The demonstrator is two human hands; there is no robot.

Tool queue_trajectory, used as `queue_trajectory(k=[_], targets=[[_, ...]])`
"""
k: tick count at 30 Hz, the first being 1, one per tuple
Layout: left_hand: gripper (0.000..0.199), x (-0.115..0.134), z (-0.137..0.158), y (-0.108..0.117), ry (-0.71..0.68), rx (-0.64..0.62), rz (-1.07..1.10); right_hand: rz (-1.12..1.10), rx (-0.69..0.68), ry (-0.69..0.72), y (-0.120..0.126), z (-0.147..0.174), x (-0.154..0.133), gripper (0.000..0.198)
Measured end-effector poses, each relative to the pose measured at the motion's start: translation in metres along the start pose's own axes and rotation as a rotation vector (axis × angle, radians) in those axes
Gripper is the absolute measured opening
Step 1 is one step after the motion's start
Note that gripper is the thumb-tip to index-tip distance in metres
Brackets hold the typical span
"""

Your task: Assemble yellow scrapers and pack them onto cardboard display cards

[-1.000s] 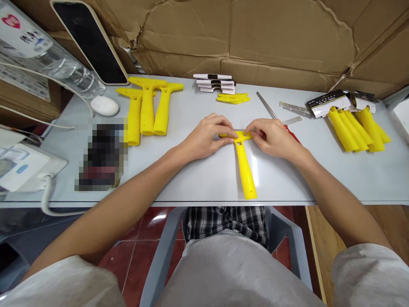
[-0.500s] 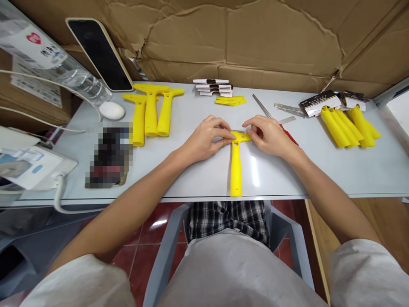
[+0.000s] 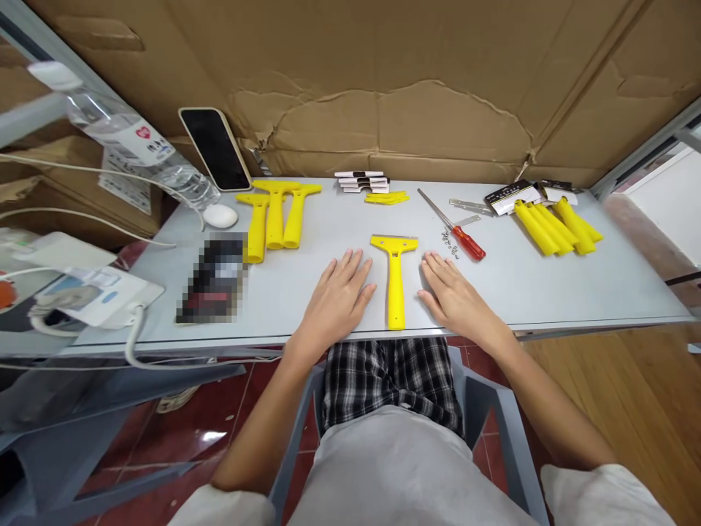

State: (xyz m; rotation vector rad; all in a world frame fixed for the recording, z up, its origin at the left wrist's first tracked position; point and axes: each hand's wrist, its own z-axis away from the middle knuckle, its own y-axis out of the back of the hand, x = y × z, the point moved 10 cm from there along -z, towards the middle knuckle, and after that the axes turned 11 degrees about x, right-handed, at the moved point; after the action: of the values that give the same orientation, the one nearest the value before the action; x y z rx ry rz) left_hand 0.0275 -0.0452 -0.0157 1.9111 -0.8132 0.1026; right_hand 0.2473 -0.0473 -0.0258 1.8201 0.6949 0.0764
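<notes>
A yellow scraper (image 3: 395, 285) lies on the grey table (image 3: 526, 292), its wide head pointing away from me and its handle near the front edge. My left hand (image 3: 340, 294) rests flat on the table just left of it, fingers stretched out, holding nothing. On the other side my right hand (image 3: 457, 294) lies flat too, palm down and holding nothing. Neither hand touches the scraper. Beyond my right hand is a red-handled screwdriver (image 3: 467, 242), beside small screws (image 3: 452, 247) and thin metal blades (image 3: 469, 207).
Several yellow scraper handles (image 3: 293, 219) lie at the back left, near a phone (image 3: 216, 150), a water bottle (image 3: 142, 142) and a white mouse (image 3: 220, 216). Small yellow pieces (image 3: 386, 198) and stacked cards (image 3: 361, 181) sit at the back. Carded yellow handles (image 3: 548, 228) lie right.
Both hands have let go of the scraper head and moved down and apart to lie flat on either side. The view has shifted, so the screwdriver and screws now show fully.
</notes>
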Motion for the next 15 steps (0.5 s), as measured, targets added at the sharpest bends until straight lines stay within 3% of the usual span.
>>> queue_trajectory(k=[5, 9, 15], targets=[[0.062, 0.01, 0.008, -0.012, -0.008, -0.114, -0.138, 0.104, -0.121, -0.022, -0.013, 0.005, -0.001, 0.099], [0.065, 0.011, 0.004, -0.014, 0.026, -0.214, -0.245, 0.136, -0.155, -0.05, -0.015, 0.004, 0.001, 0.1], [0.065, 0.011, 0.004, -0.012, 0.049, -0.23, -0.254, 0.109, -0.157, -0.082, -0.016, 0.005, 0.003, 0.1]])
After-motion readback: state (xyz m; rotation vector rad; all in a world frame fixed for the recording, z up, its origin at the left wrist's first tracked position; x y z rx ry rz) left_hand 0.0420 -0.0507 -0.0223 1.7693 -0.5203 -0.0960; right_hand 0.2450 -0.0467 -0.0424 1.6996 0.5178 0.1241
